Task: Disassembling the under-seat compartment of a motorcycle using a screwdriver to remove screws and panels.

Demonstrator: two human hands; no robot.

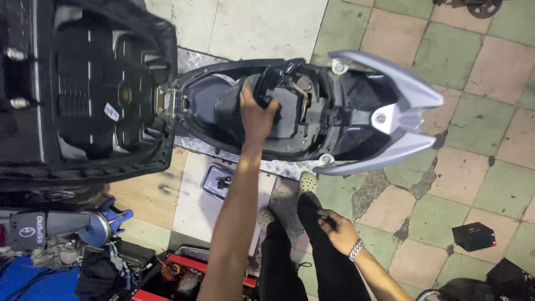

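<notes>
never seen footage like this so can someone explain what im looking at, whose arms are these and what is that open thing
There is only one picture. It comes from a camera worn on a person's head, looking straight down, so the two bare arms coming up from the bottom edge are the wearer's own, and the dark trousers and pale shoes below are theirs too.

The big open thing is the rear of a scooter. Its seat is flipped up to the left, showing the black under-seat compartment, with the silver tail panels to the right.

The left hand reaches into that compartment and grips a black part; what exactly it is I cannot tell. The right hand, with a metal wristband, rests by the thigh, lightly closed, seemingly empty.

On the checkered tile floor lies a small black box. An open red toolbox sits at the bottom left.
</notes>
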